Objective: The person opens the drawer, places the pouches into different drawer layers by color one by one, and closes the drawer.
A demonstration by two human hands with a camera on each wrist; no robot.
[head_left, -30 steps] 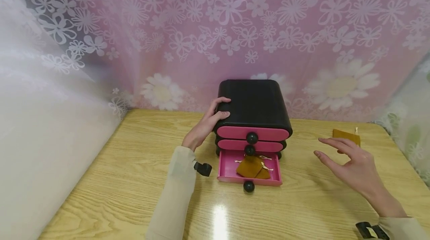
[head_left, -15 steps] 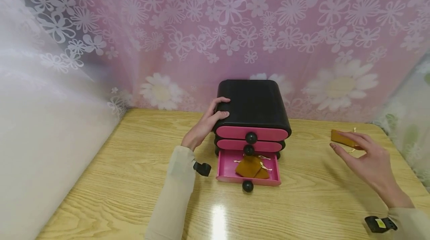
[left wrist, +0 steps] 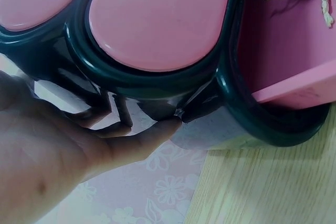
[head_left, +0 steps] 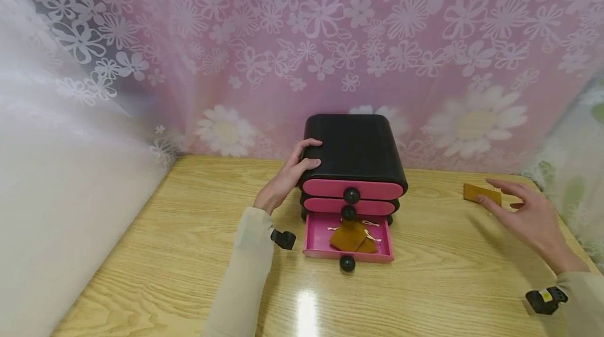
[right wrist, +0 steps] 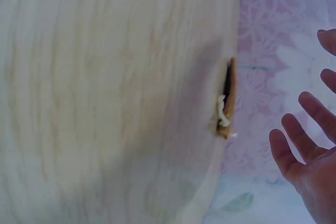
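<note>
A black drawer cabinet [head_left: 354, 145] with pink drawer fronts stands at the table's middle. My left hand [head_left: 284, 178] holds its left side, thumb and forefinger on the top edge; in the left wrist view the fingers [left wrist: 152, 137] lie against the grooved side wall. The lowest pink drawer [head_left: 317, 242] is pulled out, with mustard-brown drawstring pouches [head_left: 348, 236] inside. At the right, another mustard-brown pouch [head_left: 476, 193] sits on the table. My right hand [head_left: 533, 216] hovers at it with thumb and fingers spread apart, holding nothing; in the right wrist view the fingers [right wrist: 315, 111] are apart from the pouch [right wrist: 230, 98].
The wooden table [head_left: 179, 253] has its far edge against a pink flowered curtain [head_left: 292, 38]. A pale curtain [head_left: 85, 180] borders the left side, another the right. The open drawer's black knob [head_left: 347, 263] juts toward the front. Black straps sit on both wrists.
My right hand has moved right and slightly forward, until its thumb and fingers overlap the lone pouch in the head view. The left hand stays on the cabinet.
</note>
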